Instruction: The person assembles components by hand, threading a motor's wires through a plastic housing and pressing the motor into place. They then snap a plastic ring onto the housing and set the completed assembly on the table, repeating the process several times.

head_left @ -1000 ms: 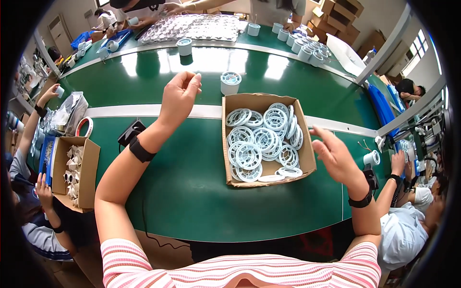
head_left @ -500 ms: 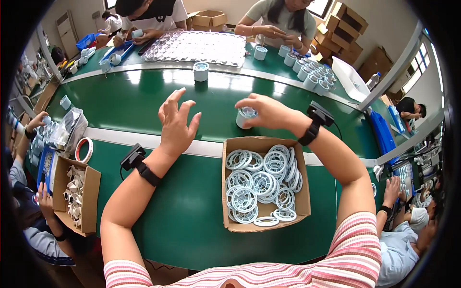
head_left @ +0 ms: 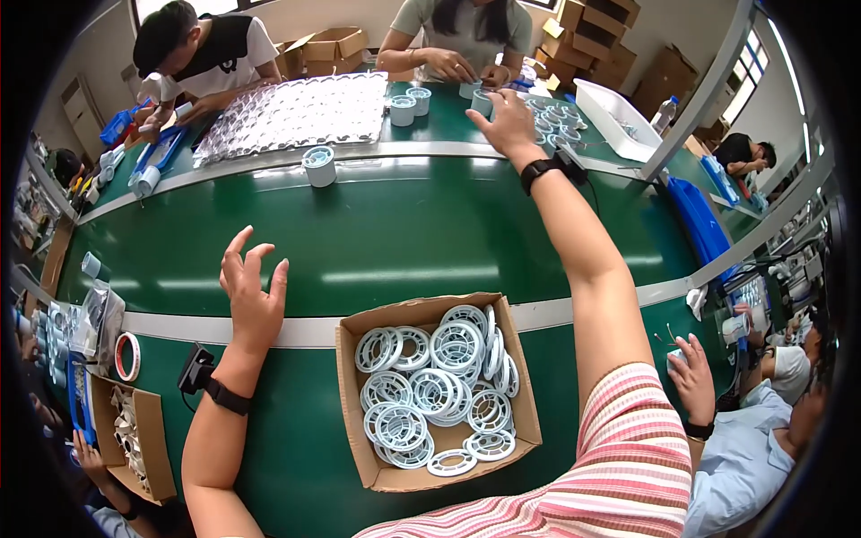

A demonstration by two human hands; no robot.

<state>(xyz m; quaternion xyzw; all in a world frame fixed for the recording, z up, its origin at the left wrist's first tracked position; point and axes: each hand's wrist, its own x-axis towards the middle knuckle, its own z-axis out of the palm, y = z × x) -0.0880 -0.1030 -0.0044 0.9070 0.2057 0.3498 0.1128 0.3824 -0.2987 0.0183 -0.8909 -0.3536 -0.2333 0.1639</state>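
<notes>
one box [head_left: 524, 394] of rings [head_left: 434, 393], one tape roll [head_left: 135, 358], one white bin [head_left: 595, 113]

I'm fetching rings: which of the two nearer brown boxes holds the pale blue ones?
The central box, holding flat, spoked rings; the box at far left contains whitish pieces instead.

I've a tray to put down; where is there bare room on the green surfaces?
Bare: the green strip beyond the box, between left hand and right forearm; also the near table between box and left forearm. Crowded: the far table, around plastic sheet and cups.
</notes>
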